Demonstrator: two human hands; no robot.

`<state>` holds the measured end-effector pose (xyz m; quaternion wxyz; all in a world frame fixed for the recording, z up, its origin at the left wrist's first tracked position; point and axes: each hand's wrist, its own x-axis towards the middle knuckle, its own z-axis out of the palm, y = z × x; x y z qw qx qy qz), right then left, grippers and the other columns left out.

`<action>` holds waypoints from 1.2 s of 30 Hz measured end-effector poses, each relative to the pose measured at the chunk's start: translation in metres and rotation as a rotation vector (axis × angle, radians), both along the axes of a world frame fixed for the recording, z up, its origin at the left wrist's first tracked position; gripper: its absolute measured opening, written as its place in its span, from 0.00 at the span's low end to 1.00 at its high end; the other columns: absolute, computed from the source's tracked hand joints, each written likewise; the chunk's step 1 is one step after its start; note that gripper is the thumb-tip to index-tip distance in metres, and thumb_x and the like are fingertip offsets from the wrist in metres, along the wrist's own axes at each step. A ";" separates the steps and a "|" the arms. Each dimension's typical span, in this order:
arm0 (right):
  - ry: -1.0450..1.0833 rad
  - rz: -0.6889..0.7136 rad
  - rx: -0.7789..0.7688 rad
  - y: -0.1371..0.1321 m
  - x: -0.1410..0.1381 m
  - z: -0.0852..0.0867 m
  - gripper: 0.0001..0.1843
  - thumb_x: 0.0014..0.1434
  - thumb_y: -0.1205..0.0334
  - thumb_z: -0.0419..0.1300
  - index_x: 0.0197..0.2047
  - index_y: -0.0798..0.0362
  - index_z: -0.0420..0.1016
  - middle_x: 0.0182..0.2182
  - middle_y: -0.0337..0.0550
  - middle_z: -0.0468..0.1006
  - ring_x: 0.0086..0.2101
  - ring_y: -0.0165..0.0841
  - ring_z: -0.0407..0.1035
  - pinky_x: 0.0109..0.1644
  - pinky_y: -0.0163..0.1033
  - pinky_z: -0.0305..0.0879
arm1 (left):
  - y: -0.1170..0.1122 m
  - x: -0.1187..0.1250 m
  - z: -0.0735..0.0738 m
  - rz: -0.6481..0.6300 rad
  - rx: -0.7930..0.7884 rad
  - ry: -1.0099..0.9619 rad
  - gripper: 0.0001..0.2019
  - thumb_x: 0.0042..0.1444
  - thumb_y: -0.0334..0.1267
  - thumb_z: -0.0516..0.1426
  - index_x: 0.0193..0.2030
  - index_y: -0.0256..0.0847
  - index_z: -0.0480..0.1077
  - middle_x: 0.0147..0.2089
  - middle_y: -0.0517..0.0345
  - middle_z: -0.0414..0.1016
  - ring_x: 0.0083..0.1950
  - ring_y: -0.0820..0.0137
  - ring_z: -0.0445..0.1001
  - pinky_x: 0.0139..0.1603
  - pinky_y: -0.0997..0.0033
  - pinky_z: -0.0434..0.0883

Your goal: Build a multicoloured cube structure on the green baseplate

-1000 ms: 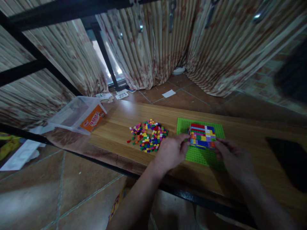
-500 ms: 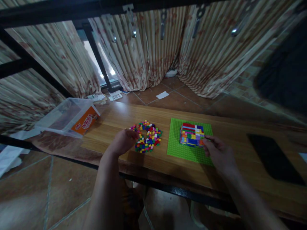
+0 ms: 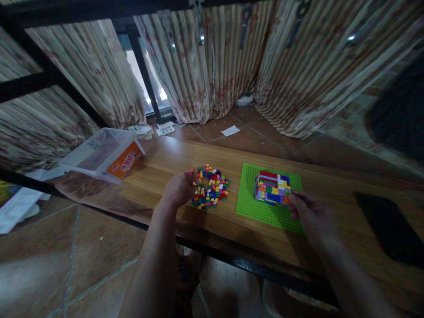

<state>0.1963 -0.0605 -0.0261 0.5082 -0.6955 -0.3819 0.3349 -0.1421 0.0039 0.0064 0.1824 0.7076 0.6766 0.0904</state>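
A multicoloured block of small bricks [image 3: 272, 187] stands on a green baseplate [image 3: 255, 207] on the wooden table [image 3: 172, 161]. My right hand [image 3: 306, 212] rests at the block's right side, fingers curled against its edge. My left hand [image 3: 179, 189] lies over the left part of a loose pile of small coloured bricks [image 3: 212, 191], fingers bent down into the pile; what they hold, if anything, is hidden.
A clear plastic box with an orange label [image 3: 106, 154] lies on its side at the table's left end. A dark flat object [image 3: 389, 227] lies at the right. Striped curtains hang behind, papers lie on the tiled floor, and a black metal frame crosses the upper left.
My left hand has left the brick block and moved left onto the loose pile. My right hand stays by the block's right side.
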 end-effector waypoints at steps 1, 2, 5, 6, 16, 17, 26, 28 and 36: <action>0.026 -0.013 -0.030 0.000 0.000 0.001 0.25 0.41 0.46 0.69 0.38 0.56 0.78 0.19 0.37 0.74 0.18 0.28 0.64 0.21 0.34 0.62 | 0.000 -0.001 0.001 0.007 -0.004 0.011 0.14 0.49 0.34 0.58 0.42 0.45 0.80 0.37 0.54 0.81 0.38 0.65 0.76 0.41 0.69 0.68; 0.054 -0.025 -0.060 0.000 -0.001 0.002 0.26 0.40 0.46 0.69 0.38 0.56 0.77 0.19 0.37 0.74 0.19 0.28 0.64 0.21 0.33 0.62 | 0.000 -0.001 0.002 0.011 -0.007 0.019 0.14 0.50 0.34 0.58 0.43 0.45 0.80 0.36 0.54 0.81 0.37 0.65 0.77 0.41 0.69 0.68; 0.085 -0.039 -0.091 0.001 -0.002 0.006 0.27 0.39 0.46 0.69 0.39 0.55 0.77 0.18 0.35 0.73 0.19 0.27 0.64 0.21 0.32 0.62 | 0.001 -0.002 0.004 0.028 -0.001 0.032 0.15 0.51 0.34 0.58 0.44 0.45 0.80 0.37 0.54 0.81 0.37 0.65 0.77 0.41 0.68 0.68; 0.083 -0.036 -0.094 0.001 -0.002 0.007 0.27 0.38 0.45 0.69 0.39 0.55 0.77 0.18 0.35 0.73 0.19 0.27 0.64 0.22 0.32 0.63 | 0.001 -0.001 0.005 0.044 0.011 0.039 0.15 0.51 0.34 0.58 0.44 0.45 0.80 0.38 0.53 0.81 0.38 0.64 0.77 0.41 0.68 0.68; 0.048 -0.020 -0.107 -0.004 0.000 0.009 0.27 0.39 0.46 0.68 0.40 0.55 0.77 0.19 0.37 0.74 0.19 0.29 0.66 0.22 0.34 0.65 | 0.000 0.013 -0.001 0.029 0.025 0.077 0.21 0.49 0.30 0.56 0.49 0.49 0.79 0.41 0.53 0.80 0.43 0.62 0.77 0.47 0.66 0.70; 0.051 -0.024 -0.106 -0.004 0.000 0.009 0.27 0.39 0.46 0.68 0.39 0.55 0.77 0.19 0.37 0.74 0.19 0.28 0.65 0.22 0.34 0.65 | 0.000 0.013 -0.001 0.034 0.016 0.081 0.21 0.49 0.30 0.56 0.49 0.49 0.78 0.41 0.53 0.80 0.43 0.61 0.77 0.47 0.66 0.70; 0.085 -0.043 -0.088 -0.003 -0.002 0.011 0.26 0.38 0.47 0.70 0.38 0.56 0.78 0.18 0.37 0.74 0.18 0.28 0.65 0.21 0.34 0.63 | 0.002 0.011 0.000 0.013 0.101 0.062 0.17 0.50 0.30 0.56 0.48 0.40 0.76 0.47 0.48 0.76 0.45 0.62 0.75 0.48 0.67 0.69; 0.079 -0.052 -0.044 -0.001 0.001 0.009 0.24 0.41 0.47 0.70 0.37 0.56 0.78 0.18 0.37 0.73 0.18 0.28 0.64 0.21 0.33 0.62 | 0.001 0.012 0.003 0.011 0.136 0.020 0.16 0.51 0.31 0.56 0.47 0.39 0.75 0.48 0.48 0.76 0.44 0.63 0.75 0.45 0.67 0.69; -0.231 -0.212 0.418 -0.007 -0.015 0.023 0.12 0.55 0.54 0.64 0.38 0.53 0.79 0.24 0.37 0.75 0.24 0.29 0.68 0.29 0.36 0.65 | 0.002 0.021 0.010 0.021 0.135 -0.367 0.07 0.48 0.31 0.58 0.36 0.38 0.71 0.27 0.62 0.71 0.29 0.72 0.68 0.32 0.73 0.62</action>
